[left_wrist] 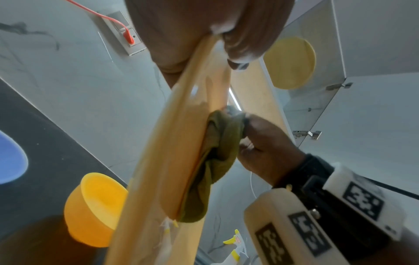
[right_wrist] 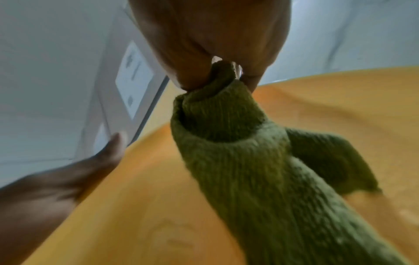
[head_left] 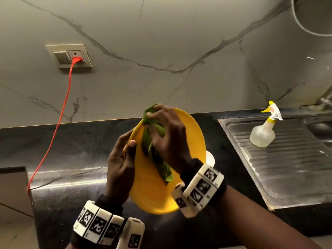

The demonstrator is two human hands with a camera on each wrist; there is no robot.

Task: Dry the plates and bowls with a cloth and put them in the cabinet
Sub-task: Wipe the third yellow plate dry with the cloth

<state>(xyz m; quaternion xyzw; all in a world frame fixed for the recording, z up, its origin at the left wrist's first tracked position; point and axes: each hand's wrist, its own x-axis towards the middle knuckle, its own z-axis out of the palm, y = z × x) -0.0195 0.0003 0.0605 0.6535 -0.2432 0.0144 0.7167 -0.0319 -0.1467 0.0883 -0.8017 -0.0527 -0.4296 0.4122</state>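
A yellow plate [head_left: 188,146] is held tilted above the black counter. My left hand [head_left: 124,159] grips its left rim, thumb on the inner face and fingers behind. My right hand [head_left: 167,133] clutches a bunched green cloth [head_left: 154,133] and presses it against the plate's face. The left wrist view shows the plate [left_wrist: 172,143] edge-on with the cloth [left_wrist: 217,152] against it and the right hand [left_wrist: 265,154] behind the cloth. In the right wrist view the cloth [right_wrist: 244,161] trails over the plate [right_wrist: 328,111] from my pinching fingers [right_wrist: 192,71].
A yellow bowl [left_wrist: 95,209] and a blue bowl [left_wrist: 11,161] sit on the counter [head_left: 71,150]. Overhead, an open cabinet holds a yellow plate [left_wrist: 290,62]. A spray bottle [head_left: 264,132] stands on the steel sink drainboard [head_left: 287,168]. An orange cable [head_left: 59,123] hangs from a wall socket [head_left: 71,56].
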